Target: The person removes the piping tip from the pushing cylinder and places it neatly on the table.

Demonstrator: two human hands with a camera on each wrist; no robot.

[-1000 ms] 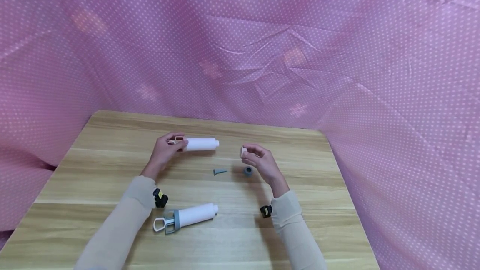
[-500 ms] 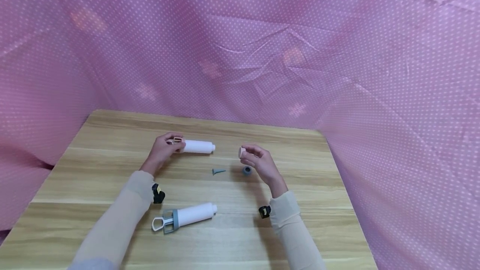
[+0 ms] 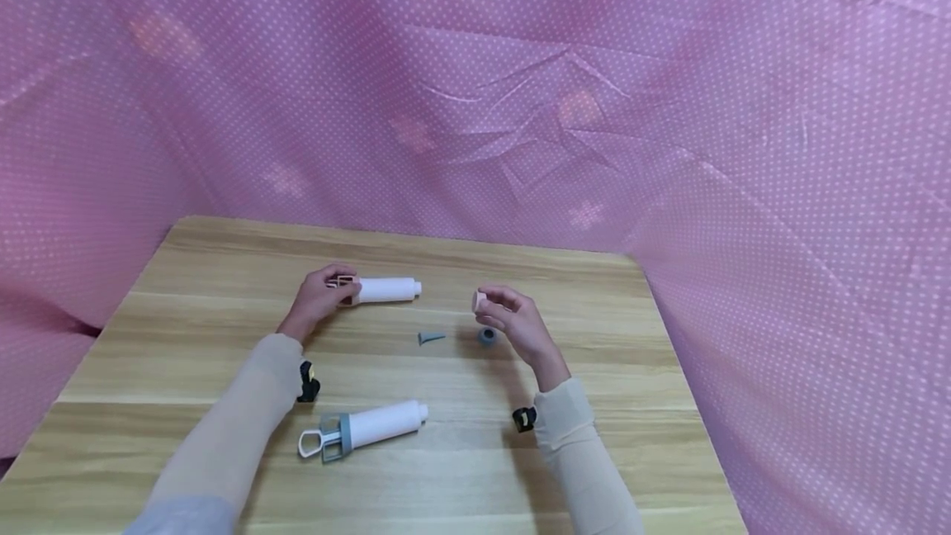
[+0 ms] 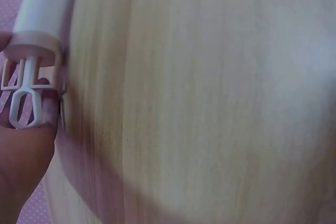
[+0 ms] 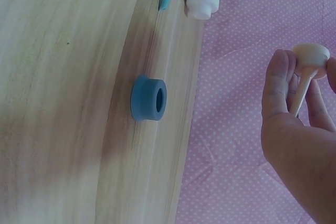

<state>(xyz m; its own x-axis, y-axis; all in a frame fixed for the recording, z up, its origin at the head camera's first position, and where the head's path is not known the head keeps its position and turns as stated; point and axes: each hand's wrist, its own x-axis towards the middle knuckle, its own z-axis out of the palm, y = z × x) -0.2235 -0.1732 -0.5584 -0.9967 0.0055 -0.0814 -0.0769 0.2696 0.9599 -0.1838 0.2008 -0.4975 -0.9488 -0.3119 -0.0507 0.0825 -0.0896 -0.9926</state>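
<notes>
My left hand (image 3: pixel 312 304) grips the handle end of a white syringe-like tube (image 3: pixel 386 289), whose narrow tip points right. In the left wrist view the tube has a pale pink collar (image 4: pixel 34 43) with side grips and a white looped plunger handle (image 4: pixel 38 106). My right hand (image 3: pixel 522 330) pinches a cream, round cap with a thin tapering stem (image 5: pixel 311 59) between thumb and fingers, raised over the table. Below that hand a blue-grey ring-shaped cap (image 5: pixel 144 100) sits on the wood. Left of it lies a small blue-grey cone nozzle (image 3: pixel 431 338).
A second white syringe-like tube (image 3: pixel 386 425), with blue-grey collar and looped handle, lies nearer the front of the wooden table (image 3: pixel 639 469). Pink dotted cloth (image 3: pixel 475 122) hangs behind and along both sides.
My left hand and its tube have shifted slightly left, and the tube's tip, briefly dipped, lies about level again. The right hand keeps its hold on the cream cap, nearly still.
</notes>
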